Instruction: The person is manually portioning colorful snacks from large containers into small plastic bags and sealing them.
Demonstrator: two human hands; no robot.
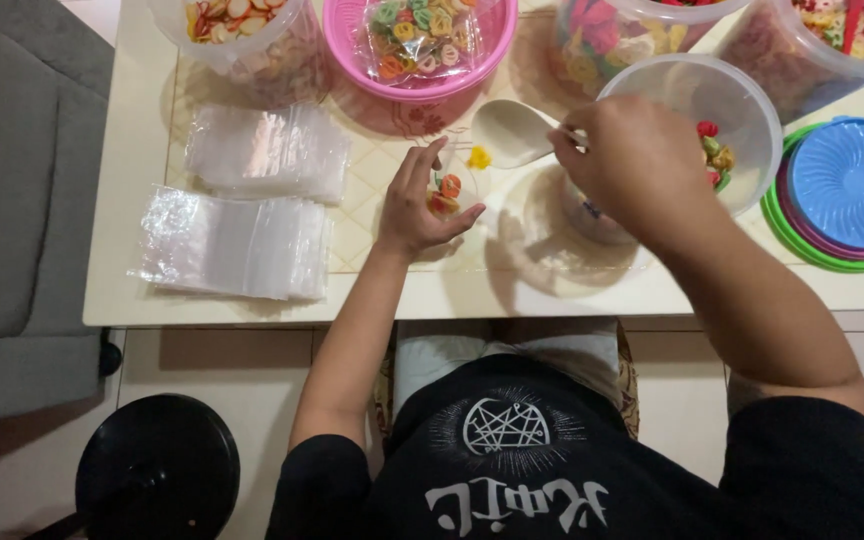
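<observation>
At centre frame, the left hand (414,205) pinches a small clear bag (449,190) of coloured candy; the right hand (637,160) grips a white spoon (512,132); flat clear bags (234,243) lie left.

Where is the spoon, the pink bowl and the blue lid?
spoon (508,131), head view, on its pale scoop.
pink bowl (420,88), head view, on its front rim.
blue lid (852,180), head view, on its ribbed middle.
</observation>
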